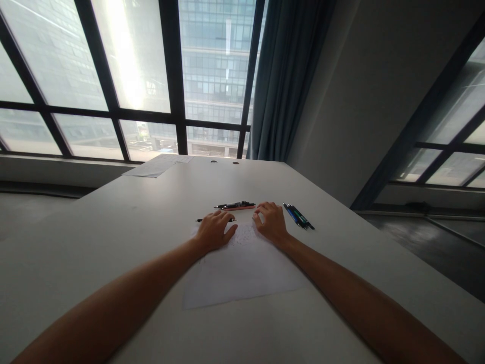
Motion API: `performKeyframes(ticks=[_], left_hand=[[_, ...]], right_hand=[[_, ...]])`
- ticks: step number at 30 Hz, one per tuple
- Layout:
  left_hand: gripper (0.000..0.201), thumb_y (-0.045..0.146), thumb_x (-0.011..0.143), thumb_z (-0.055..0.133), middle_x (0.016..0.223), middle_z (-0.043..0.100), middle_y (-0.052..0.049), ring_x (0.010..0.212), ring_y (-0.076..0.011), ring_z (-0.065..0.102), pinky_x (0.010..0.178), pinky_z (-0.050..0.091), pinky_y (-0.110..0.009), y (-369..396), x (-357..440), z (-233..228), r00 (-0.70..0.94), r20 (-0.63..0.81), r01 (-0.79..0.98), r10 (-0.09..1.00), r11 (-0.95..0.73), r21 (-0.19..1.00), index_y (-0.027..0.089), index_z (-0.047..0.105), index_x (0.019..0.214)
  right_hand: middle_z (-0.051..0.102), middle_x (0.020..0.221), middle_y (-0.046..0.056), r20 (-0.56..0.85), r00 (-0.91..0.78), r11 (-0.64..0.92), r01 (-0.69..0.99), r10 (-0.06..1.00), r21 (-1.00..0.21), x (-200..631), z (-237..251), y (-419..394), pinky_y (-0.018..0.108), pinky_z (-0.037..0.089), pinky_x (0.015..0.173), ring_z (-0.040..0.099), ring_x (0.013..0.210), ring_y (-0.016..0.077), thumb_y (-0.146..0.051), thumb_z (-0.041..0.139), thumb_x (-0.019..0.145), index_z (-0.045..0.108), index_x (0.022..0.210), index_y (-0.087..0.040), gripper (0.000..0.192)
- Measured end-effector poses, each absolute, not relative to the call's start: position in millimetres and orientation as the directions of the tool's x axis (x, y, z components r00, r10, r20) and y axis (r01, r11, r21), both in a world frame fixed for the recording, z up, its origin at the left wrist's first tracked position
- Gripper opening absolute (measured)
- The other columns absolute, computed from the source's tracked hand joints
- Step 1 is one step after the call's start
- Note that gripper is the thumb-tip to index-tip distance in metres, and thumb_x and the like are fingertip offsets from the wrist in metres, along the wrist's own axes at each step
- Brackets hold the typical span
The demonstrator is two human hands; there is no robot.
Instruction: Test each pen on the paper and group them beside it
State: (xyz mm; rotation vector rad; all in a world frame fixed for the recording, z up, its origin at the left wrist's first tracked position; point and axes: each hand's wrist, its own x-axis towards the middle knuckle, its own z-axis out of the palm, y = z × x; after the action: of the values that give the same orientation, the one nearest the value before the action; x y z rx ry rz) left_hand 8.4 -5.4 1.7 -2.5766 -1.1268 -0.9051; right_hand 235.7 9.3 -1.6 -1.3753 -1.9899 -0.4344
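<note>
Sheets of thin white paper (151, 169) lie flat at the far left of a long, smooth white table (159, 210). Nearer the wearer, left hand (215, 230) palm down, fingers loosely bent, thumb spread away from them; a slim black pen (199, 220) runs beneath the fingers, both ends showing. No grip evident, though the underside is hidden. Next, a creased white paper sheet (244, 283) between the forearms, faint marks on its upper part, too small to read; lower part looks bare. Just beyond it, a bundle of black pens with one salmon-pink one (237, 206). Right hand (271, 221) beside that bundle, fingers curled inward; cannot tell if anything sits under them. Just right of it, slanting side by side, a row of dark pens with blue and green barrels (298, 216). Progress, by judgement: two pen groups laid out; one pen remains apart; whether the marked sheet is finished, unclear.
</note>
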Motion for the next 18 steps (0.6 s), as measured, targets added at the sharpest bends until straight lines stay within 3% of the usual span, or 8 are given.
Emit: performKeyframes(ticks=[7,13,18], left_hand=[[0.024,0.029,0.095,0.043,0.093,0.068,-0.007,0.09,-0.0228,0.059,0.077,0.043,-0.037,-4.5,9.3,2.2,0.551,0.576,0.735,0.604,-0.678,0.008,0.018,0.064,0.093],[0.029,0.037,0.094,0.048,0.085,0.069,-0.007,0.086,-0.022,0.06,0.075,0.042,-0.036,-4.5,10.4,2.9,0.551,0.582,0.741,0.599,-0.671,-0.011,0.017,0.065,0.082],[0.034,0.043,0.094,0.048,0.083,0.069,-0.007,0.084,-0.0214,0.06,0.075,0.043,-0.035,-3.2,9.7,1.4,0.558,0.584,0.733,0.589,-0.68,-0.014,0.018,0.066,0.081]], right_hand=[[0.066,0.092,0.006,0.771,-0.304,0.571,0.816,0.559,-0.092,232.2,3.3,2.5,0.039,0.035,0.084,0.056,0.09,0.0217,-0.017,0.044,0.089,0.06,0.088,-0.02,0.016],[0.065,0.096,0.008,0.671,-0.604,0.817,0.577,0.43,-0.004,222.8,4.1,-6.7,0.041,0.04,0.085,0.056,0.092,0.023,-0.024,0.051,0.09,0.061,0.099,-0.02,0.014],[0.066,0.091,0.007,0.629,-0.64,0.821,0.57,0.441,0.004,218.4,5.6,-9.0,0.037,0.04,0.083,0.056,0.089,0.021,-0.028,0.049,0.095,0.063,0.093,-0.021,0.016]])
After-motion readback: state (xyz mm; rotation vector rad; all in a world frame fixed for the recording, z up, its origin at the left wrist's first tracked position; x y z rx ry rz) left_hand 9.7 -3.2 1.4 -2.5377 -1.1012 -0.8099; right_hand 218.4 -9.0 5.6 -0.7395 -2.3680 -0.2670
